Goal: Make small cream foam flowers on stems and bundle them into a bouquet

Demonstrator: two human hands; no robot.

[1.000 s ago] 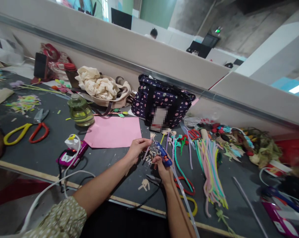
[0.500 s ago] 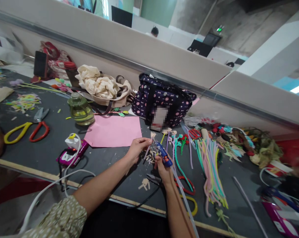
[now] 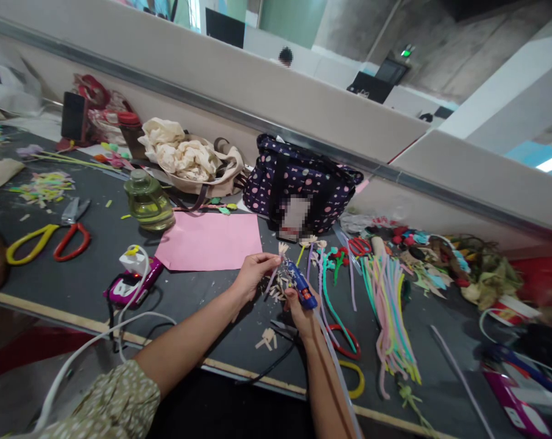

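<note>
My right hand (image 3: 301, 314) is wrapped round a blue hot glue gun (image 3: 303, 286), its nozzle pointing up and to the left. A long clear glue stick (image 3: 337, 366) trails from the gun's rear over my forearm. My left hand (image 3: 258, 271) pinches a small pipe-cleaner flower with cream petals (image 3: 283, 249) and a purple stem (image 3: 271, 280). The nozzle is close to the flower's base; whether they touch I cannot tell. Cream clippings (image 3: 267, 339) lie on the dark table below, and more are scattered under the gun.
Pink paper (image 3: 212, 241) lies left of my hands, with a green jar (image 3: 148, 201) and a power strip (image 3: 134, 283) beyond. A navy bag (image 3: 303, 183) stands behind. To the right lie pipe cleaners (image 3: 388, 317) and scissors (image 3: 353, 378). A black cord (image 3: 271, 366) crosses the table's front edge.
Almost nothing differs. The glue gun and the trailing glue stick have shifted very slightly; both hands keep their holds.
</note>
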